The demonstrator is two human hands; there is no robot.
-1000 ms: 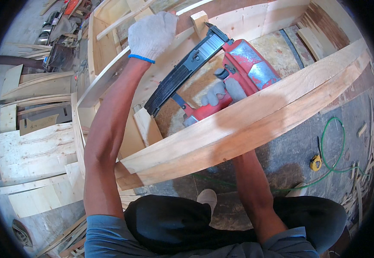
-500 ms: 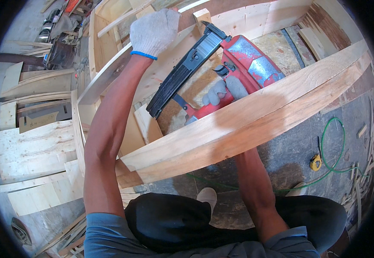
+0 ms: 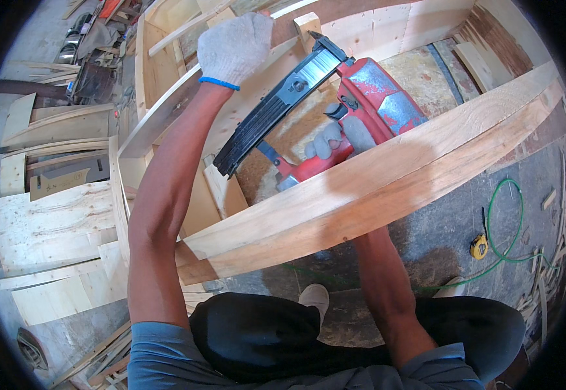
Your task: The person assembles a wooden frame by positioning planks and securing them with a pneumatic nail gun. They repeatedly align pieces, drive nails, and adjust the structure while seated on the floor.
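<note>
Nailer's (image 3: 387,97) near end swung slightly left; aim beside block (image 3: 309,26) probably being adjusted. Right hand (image 3: 358,134) wrapped round it. Left hand (image 3: 236,49) curled at far board (image 3: 282,32); pinch: cannot tell.

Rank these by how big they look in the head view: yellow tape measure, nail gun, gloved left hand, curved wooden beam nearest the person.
1. Curved wooden beam
2. Nail gun, partly hidden
3. Gloved left hand
4. Yellow tape measure
</note>
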